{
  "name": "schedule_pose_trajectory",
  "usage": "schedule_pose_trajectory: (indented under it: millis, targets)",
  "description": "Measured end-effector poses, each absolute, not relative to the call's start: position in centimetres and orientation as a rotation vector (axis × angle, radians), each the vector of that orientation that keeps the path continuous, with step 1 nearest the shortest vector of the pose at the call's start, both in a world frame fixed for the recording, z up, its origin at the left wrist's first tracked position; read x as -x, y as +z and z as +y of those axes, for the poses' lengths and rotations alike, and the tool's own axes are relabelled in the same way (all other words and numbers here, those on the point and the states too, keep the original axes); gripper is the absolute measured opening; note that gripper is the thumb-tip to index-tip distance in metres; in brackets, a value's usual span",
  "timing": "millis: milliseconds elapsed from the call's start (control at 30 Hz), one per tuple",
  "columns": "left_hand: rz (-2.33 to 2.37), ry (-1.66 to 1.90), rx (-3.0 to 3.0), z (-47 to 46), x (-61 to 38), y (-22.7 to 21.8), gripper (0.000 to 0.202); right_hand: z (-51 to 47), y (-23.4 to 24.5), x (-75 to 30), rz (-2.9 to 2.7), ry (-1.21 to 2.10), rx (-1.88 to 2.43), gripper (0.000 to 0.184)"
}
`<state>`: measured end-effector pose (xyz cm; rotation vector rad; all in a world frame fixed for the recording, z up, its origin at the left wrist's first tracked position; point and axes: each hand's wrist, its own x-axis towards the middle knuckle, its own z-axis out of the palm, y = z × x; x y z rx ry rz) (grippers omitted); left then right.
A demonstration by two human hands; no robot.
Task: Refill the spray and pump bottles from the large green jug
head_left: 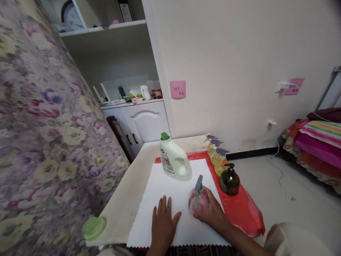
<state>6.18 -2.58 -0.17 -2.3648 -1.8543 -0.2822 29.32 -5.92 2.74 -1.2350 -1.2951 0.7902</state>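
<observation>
My right hand point(209, 209) is wrapped round a pink spray bottle point(196, 202) with a grey trigger head, over the right part of a white sheet point(144, 213). Flat on the same sheet lies my left hand point(163, 220), fingers spread and nothing in it. Beyond both hands stands a pale green detergent jug point(176, 160) with a dark green cap and a side handle. Whether the pink bottle's base touches the sheet, I cannot tell.
Along the table's right side, on red plastic point(239, 217), are a dark green pump bottle point(230, 181) and several yellowish spray bottles point(220, 165). A light green lid point(93, 227) lies at the near left corner. Floral curtain point(53, 142) hangs at left; a bed point(317, 149) stands right.
</observation>
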Motion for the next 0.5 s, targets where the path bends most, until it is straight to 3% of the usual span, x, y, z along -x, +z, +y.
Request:
schedule_pose_trajectory:
  millis: [500]
  targets:
    - [-1.915,-0.187,2.225,-0.3,-4.5,0.3,0.069,-10.2,3.7,-34.7,-1.027,0.413,1.611,0.078]
